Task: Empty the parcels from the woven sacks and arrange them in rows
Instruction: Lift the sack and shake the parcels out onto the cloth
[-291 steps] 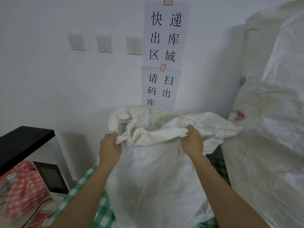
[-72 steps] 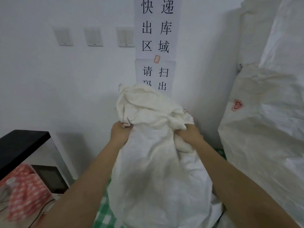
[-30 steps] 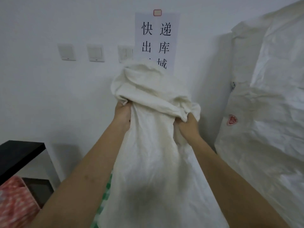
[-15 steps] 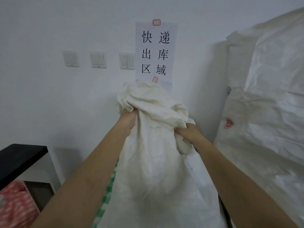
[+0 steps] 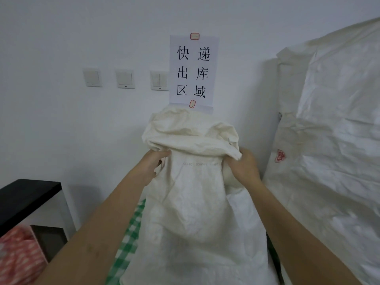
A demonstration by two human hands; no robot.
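The woven sack (image 5: pixel 197 202) is held up in the middle, before the far wall, its bunched upper end gripped by the left hand (image 5: pixel 152 165) and the right hand (image 5: pixel 244 167). The emptying step seems in hand (no parcels are seen); next, shaking is probably needed.

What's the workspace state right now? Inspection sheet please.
Surface: green checked cloth under the sack.
Job's things: held woven sack, top bunched; larger sacks stacked to its right; no parcels seen.
Clutter: red patterned fabric; black shelf.
Grip: left hand and right hand each hold the sack's bunched top.
Cables: nothing seen.
Surroundings: white wall; paper sign; three switches.
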